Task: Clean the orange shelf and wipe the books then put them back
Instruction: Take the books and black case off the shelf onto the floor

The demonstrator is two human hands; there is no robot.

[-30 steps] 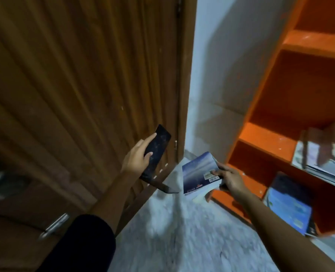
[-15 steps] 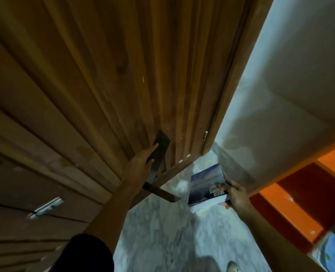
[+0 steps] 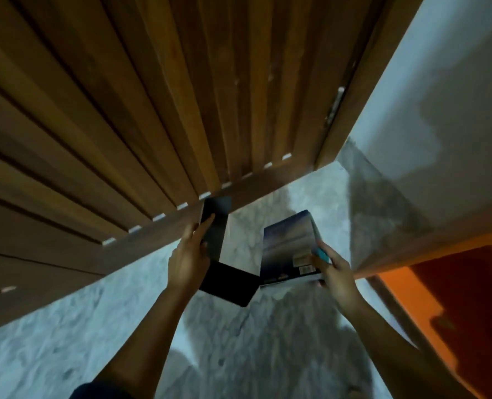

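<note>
The book (image 3: 288, 240) is jutting forward from the right hand (image 3: 335, 273), which is pinching its corner, while the left hand (image 3: 185, 260) is gripping a black L-shaped piece (image 3: 227, 286).

Two hands (image 3: 185, 262) (image 3: 335, 272), one book (image 3: 289, 243), one black folder (image 3: 227, 286), one orange shelf (image 3: 455, 298).

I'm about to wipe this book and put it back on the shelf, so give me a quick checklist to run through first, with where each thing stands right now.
1. Right hand grips the blue-grey book at its lower corner: ok.
2. Left hand holds the dark L-shaped cover: ok.
3. A hand free to wipe: not ok, both hands are full.
4. Cloth ready: cannot tell; only a small teal thing shows at the right fingers.
5. Orange shelf in sight for the return: not ok, only part of it shows at the lower right.
</note>
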